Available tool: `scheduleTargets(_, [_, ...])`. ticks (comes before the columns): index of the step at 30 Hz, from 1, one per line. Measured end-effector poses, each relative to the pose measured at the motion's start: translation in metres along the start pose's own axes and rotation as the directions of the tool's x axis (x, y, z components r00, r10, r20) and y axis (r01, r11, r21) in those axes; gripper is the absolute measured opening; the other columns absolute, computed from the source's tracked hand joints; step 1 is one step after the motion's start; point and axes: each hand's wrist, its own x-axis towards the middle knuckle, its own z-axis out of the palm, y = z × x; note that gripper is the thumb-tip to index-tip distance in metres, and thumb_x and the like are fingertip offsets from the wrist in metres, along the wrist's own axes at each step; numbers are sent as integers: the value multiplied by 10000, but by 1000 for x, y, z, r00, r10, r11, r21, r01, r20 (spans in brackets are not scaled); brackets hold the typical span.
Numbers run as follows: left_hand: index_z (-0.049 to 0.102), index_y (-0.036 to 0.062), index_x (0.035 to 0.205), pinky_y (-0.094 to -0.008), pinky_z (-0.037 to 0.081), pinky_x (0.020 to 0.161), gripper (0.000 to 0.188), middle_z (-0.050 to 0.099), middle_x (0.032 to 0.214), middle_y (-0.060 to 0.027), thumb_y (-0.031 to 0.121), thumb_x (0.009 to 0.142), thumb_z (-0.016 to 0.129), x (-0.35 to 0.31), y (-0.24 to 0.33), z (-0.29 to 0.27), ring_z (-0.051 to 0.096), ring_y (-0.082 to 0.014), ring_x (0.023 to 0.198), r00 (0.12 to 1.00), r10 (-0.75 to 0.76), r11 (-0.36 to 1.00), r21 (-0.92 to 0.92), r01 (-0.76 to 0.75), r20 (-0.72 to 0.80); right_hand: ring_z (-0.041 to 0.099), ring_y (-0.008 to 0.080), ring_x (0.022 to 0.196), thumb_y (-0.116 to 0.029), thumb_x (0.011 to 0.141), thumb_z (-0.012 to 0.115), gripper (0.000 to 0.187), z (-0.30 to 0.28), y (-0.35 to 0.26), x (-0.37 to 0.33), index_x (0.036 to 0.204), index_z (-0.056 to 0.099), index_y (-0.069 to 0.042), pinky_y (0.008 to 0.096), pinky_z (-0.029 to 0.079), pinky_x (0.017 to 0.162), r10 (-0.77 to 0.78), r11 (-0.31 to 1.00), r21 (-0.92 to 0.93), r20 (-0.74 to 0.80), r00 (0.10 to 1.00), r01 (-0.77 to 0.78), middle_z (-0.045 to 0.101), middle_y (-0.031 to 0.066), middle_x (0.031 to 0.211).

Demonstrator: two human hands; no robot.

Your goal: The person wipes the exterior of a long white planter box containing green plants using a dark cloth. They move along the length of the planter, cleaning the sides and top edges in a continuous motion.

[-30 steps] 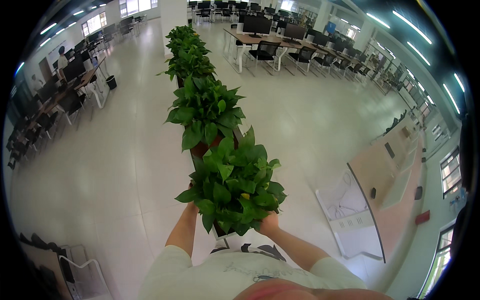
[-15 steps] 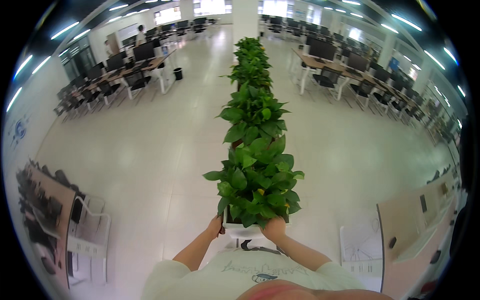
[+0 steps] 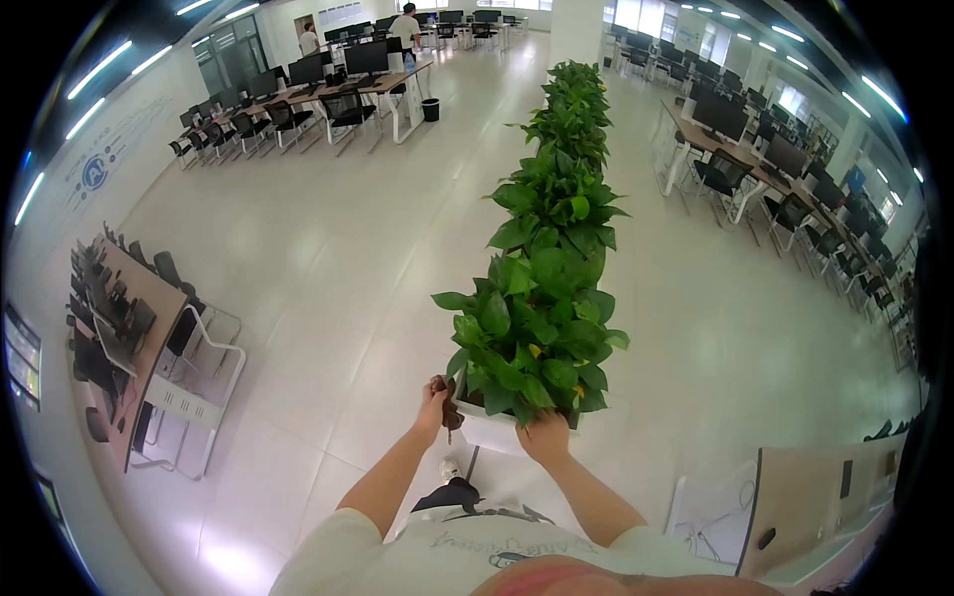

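A leafy green plant [image 3: 532, 328] fills a white rectangular planter [image 3: 487, 431] just in front of me. Beside the planter's left end, my left hand [image 3: 429, 412] is closed on a crumpled reddish-brown thing [image 3: 450, 405], perhaps a dried leaf or a cloth; I cannot tell which. It hangs down past the fingers against the planter's side. My right hand [image 3: 545, 435] is at the near rim, curled over it, with its fingertips hidden among the lower leaves. Some yellow leaves [image 3: 535, 350] show in the green.
More leafy plants [image 3: 566, 109] continue in a row away from me toward a white pillar [image 3: 576, 35]. Desks with monitors and chairs stand on both sides. A desk [image 3: 149, 338] is at left, another [image 3: 825, 497] at near right. A black bin [image 3: 430, 109] and two people stand farther off.
My view has turned left, so the plants appear further right. The left hand has come up along the planter's side, and the brown thing in it now shows clearly. The right hand stays at the rim.
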Motion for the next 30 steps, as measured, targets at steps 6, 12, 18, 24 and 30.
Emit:
scheduleTargets(6, [508,79,1192,-329,501,568,244,606,842,-87,110,952,478,20,24,-10,580,-150,690,965,-194,965,212,156,174,632,296,782,-222,792,673,174,2,0,-5,806,692,-50,428,489,604,74,997,35,20,997,-74,679,94,888])
scheduleTargets(12, [651,9,1175,-295,529,706,259,697,971,-81,123,976,532,61,37,2,649,-148,813,984,36,957,277,-84,174,633,279,753,-237,766,692,180,6,-3,-1,876,722,-98,420,476,600,87,996,-22,-1,996,-87,644,68,804])
scheduleTargets(18, [655,18,1150,-322,546,674,287,690,973,-102,207,1002,498,130,49,32,678,-195,797,952,-147,986,-38,163,270,663,279,840,-320,743,716,366,-5,-17,18,1069,736,-155,433,507,675,218,973,-65,-37,975,-220,690,86,1026])
scheduleTargets(24, [550,71,1336,-449,512,986,444,630,1262,-131,358,1021,426,205,27,30,615,-293,1141,739,-157,891,-230,393,655,664,291,1000,-373,799,699,363,-3,-19,23,1115,723,-195,429,542,820,291,953,-85,-1,957,-290,672,63,1186])
scheduleTargets(30, [542,96,1370,-470,500,1012,458,612,1317,-140,383,1021,470,218,83,80,586,-311,1203,514,-199,715,-235,658,834,636,260,1099,-459,810,675,404,6,-20,9,1129,724,-217,414,501,933,422,889,-222,56,905,-401,665,34,1236])
